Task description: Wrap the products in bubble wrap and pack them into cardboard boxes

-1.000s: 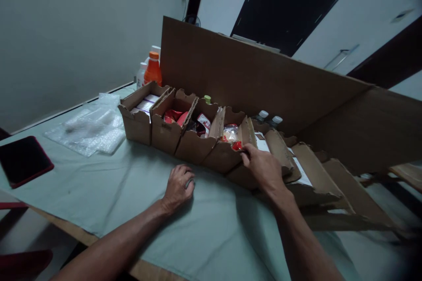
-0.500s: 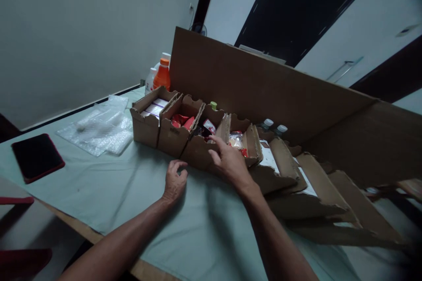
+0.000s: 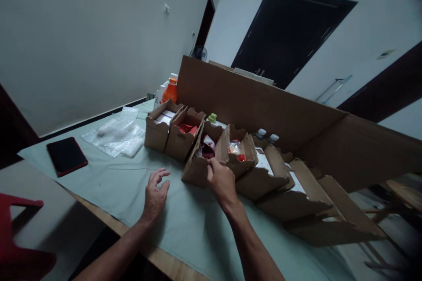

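My right hand (image 3: 221, 181) is closed on the front wall of a cardboard box (image 3: 194, 170), third from the left in a row. That box juts out from its neighbours toward me. Inside it lies a dark red and white package (image 3: 209, 147), partly hidden by the wall. To the left, my left hand (image 3: 156, 195) hovers over or rests on the green cloth, fingers spread, holding nothing. Left of the gripped box stand a box with red packets (image 3: 187, 129) and one with white cartons (image 3: 165, 117). On its right is a box with clear-wrapped and red items (image 3: 235, 147).
Bubble wrap bags (image 3: 115, 135) and a black tablet (image 3: 67, 156) with a red edge lie at the left. Bottles, one orange (image 3: 170, 91), stand behind the row. A tall cardboard panel (image 3: 257, 101) backs the boxes. A red stool (image 3: 23, 228) is at lower left.
My right hand has closed on the third box's front wall, and the box has come forward out of the row. My left hand has moved back and left. The camera view has shifted.
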Motion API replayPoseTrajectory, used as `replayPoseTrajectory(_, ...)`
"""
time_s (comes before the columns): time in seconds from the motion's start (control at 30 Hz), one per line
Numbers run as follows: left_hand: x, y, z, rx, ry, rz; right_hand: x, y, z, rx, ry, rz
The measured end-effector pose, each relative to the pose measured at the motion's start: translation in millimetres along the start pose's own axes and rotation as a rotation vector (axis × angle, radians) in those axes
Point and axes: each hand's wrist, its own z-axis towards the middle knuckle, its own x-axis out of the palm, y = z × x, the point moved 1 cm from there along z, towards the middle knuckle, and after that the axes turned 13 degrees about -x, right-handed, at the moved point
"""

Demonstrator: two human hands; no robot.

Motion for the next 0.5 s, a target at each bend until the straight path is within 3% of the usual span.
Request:
replayPoseTrajectory(0.1, -27.2, 6, -8, -0.065, 0.003, -0.008, 4, 4, -58, -0.08, -0.046, 0.085)
replayPoseTrajectory(0.17, -41.1, 10, -13, -0.145, 0.01, -0.005, 7, -1, -102, -0.208, -0.13, 0.184)
replayPoseTrajectory(0.23, -51.1, 11, -19, -0.201, 0.025, 0.015, 6, -13, -142, -0.338, -0.212, 0.28)
replayPoseTrajectory(0.3, -56.7, 9, -26, -0.193, 0.065, 0.031, 2, -33, -176, -0.363, -0.281, 0.347)
replayPoseTrajectory(0.37, -58.3, 5, -35, -0.144, 0.132, 0.042, -4, -57, -203, -0.22, -0.348, 0.361)
replayPoseTrajectory(0.5, -50.2, -2, -46, -0.037, 0.318, 0.071, -4, -94, -247, 0.261, -0.45, 0.371)
